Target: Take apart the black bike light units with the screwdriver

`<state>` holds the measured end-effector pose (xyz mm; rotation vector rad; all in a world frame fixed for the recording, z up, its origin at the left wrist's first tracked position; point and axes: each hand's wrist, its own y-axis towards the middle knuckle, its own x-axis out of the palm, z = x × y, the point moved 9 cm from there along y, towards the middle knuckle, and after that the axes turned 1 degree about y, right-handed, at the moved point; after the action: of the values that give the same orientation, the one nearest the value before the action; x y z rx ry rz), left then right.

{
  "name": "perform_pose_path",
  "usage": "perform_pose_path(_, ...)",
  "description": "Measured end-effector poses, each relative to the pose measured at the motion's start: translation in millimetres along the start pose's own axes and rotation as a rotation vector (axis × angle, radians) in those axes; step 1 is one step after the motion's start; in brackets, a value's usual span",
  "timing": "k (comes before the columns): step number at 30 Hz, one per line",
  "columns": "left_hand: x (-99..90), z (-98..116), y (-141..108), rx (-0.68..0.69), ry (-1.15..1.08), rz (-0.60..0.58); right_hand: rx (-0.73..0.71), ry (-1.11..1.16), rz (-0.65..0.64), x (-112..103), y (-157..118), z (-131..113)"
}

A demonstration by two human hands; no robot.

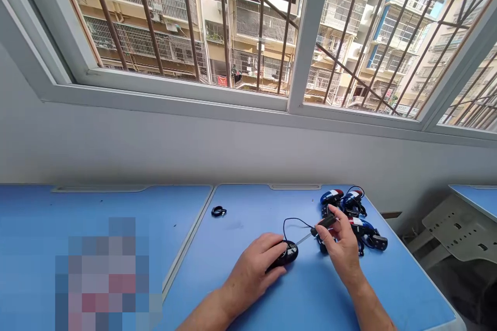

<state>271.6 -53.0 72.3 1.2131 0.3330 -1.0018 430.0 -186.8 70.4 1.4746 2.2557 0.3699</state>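
My left hand (258, 264) is closed around a black oval device (289, 253), holding it on the blue table. Between the fingers and thumb of my right hand (341, 245) is a screwdriver (324, 224) with a black handle. Its thin metal shaft slants down to the left, and the tip is at the top of the device; whether it sits in a screw is too small to tell. A thin black wire (291, 219) loops up from the device toward the screwdriver handle, where its end is hidden.
Several red, white and blue devices (332, 196) with black parts and wires lie beyond my right hand. A black ring-shaped clamp (218, 211) rests at the table's back left. Another blue table (34, 212) adjoins on the left, partly blurred out. A barred window (295, 108) is behind.
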Motion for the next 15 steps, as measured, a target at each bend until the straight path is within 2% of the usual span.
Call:
perform_pose_path(6, 1.7, 4, 1, 0.05, -0.012, -0.016, -0.066, 0.076, 0.082, -5, 1, -6)
perform_pose_path(10, -2.5, 7, 1, 0.049, -0.02, -0.012, -0.117, 0.049, 0.07, -2, 0, -13)
perform_pose_path(15, -3.8, 3, -1, -0.028, -0.038, -0.027, -0.115, 0.124, 0.013, 7, -4, -18)
